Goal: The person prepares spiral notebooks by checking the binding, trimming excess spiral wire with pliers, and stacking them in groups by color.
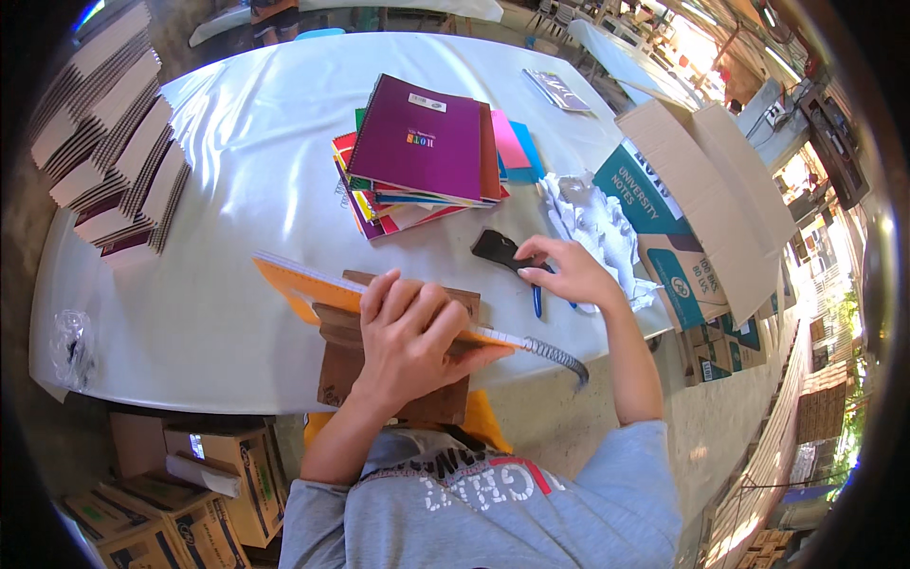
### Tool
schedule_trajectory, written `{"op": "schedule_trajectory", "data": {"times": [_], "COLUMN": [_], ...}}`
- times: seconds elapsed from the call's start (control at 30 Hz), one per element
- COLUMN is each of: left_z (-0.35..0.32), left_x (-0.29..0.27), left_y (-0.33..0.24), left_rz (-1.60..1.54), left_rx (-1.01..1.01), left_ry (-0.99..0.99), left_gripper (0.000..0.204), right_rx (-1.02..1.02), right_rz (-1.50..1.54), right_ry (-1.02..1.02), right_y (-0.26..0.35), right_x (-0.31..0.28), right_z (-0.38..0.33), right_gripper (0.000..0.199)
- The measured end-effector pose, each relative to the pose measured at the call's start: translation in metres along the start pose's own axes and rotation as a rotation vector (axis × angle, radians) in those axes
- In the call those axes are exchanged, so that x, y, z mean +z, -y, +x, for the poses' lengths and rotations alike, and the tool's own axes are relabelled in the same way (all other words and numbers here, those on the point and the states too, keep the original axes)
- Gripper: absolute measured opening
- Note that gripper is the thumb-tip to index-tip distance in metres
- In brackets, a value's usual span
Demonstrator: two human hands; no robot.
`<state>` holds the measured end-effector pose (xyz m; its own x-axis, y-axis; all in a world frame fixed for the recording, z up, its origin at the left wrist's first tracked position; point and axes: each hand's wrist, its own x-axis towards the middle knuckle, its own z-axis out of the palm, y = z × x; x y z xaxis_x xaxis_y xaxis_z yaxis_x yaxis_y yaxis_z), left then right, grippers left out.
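Note:
My left hand point(409, 334) presses down on an orange spiral notebook point(301, 284) that lies across a brown wooden block point(336, 356) at the table's near edge. The notebook's wire spiral point(557, 358) sticks out to the right, past the table edge. My right hand point(569, 270) rests on a black tool point(498, 248), fingers curled over its end, with a blue pen point(536, 302) under the palm. Crumpled white paper point(597, 223) lies just beyond that hand.
A stack of coloured notebooks with a purple one on top point(427, 142) sits mid-table on the white tablecloth point(237, 171). Spiral notebooks stand in rows point(114, 142) at the left. An open cardboard box point(701, 190) is at the right; more boxes point(190, 503) are under the table.

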<state>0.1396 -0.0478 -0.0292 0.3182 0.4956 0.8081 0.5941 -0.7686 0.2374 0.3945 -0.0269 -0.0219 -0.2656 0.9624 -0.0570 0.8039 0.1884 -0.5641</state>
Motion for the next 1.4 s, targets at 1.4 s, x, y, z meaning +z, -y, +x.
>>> {"op": "schedule_trajectory", "data": {"times": [1.4], "left_z": [0.009], "left_x": [0.018], "left_y": [-0.01], "left_rz": [0.02], "left_rx": [-0.125], "left_ry": [-0.022], "left_gripper": [0.055], "right_rx": [-1.048], "right_rz": [1.079], "right_ry": [-0.23], "right_y": [0.021], "right_x": [0.016], "right_z": [-0.015], "right_gripper": [0.013]}}
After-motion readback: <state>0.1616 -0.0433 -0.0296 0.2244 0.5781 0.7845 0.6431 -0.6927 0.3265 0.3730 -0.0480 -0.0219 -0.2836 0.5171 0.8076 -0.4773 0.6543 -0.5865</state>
